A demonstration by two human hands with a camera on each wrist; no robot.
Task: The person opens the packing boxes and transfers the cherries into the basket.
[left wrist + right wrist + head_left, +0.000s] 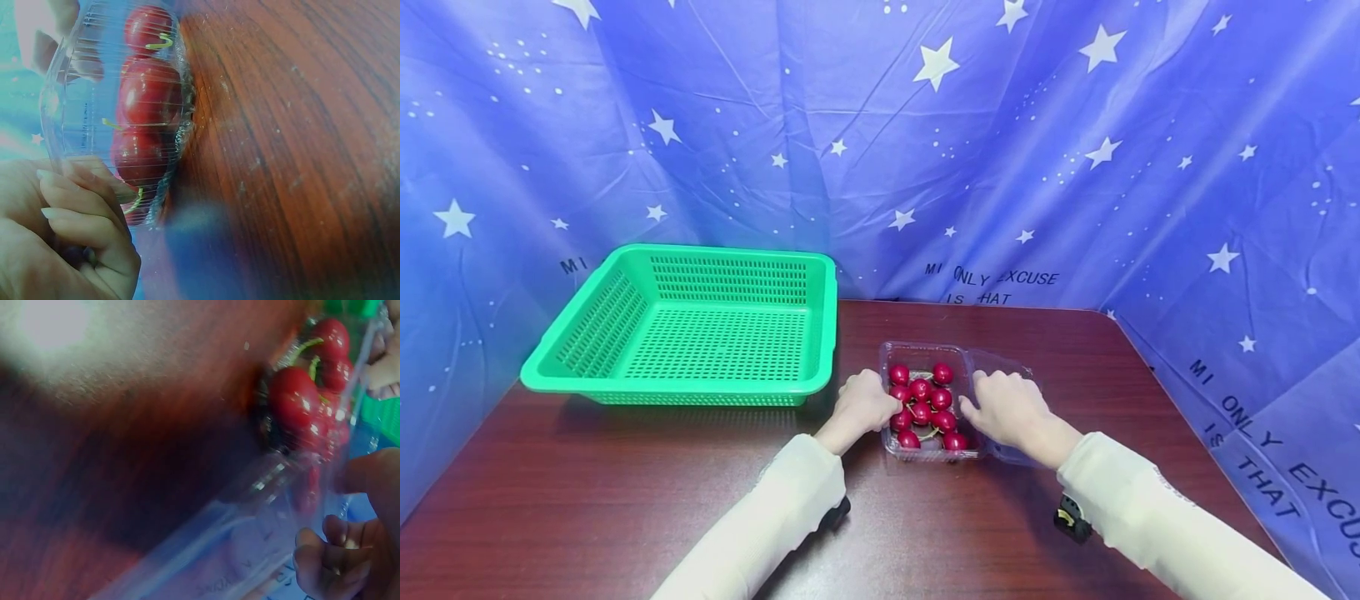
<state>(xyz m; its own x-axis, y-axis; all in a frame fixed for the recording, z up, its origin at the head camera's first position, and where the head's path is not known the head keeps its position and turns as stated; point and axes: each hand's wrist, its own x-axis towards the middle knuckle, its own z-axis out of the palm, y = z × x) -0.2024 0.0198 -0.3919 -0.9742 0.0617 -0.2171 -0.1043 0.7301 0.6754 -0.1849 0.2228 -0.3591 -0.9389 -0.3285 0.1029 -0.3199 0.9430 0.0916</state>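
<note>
A clear plastic clamshell box (891, 451) holds several red cherries (921, 389), some with green stems. Its transparent lid (1011, 363) lies folded out to the right. On the left side, my left hand (867, 402) pinches the box's rim; in the left wrist view, its other fingers (87, 231) are curled against the clear wall. My right hand (1011, 408) is at the opposite side, over the hinge between box and lid. The right wrist view shows its thumb (365, 474) against the plastic and its fingers curled around the edge, partly blurred.
A green perforated basket (679, 386) stands at the back left of the dark red wooden table (970, 533), with nothing in it. Blue cloth (880, 167) with white stars hangs behind the table and along its sides.
</note>
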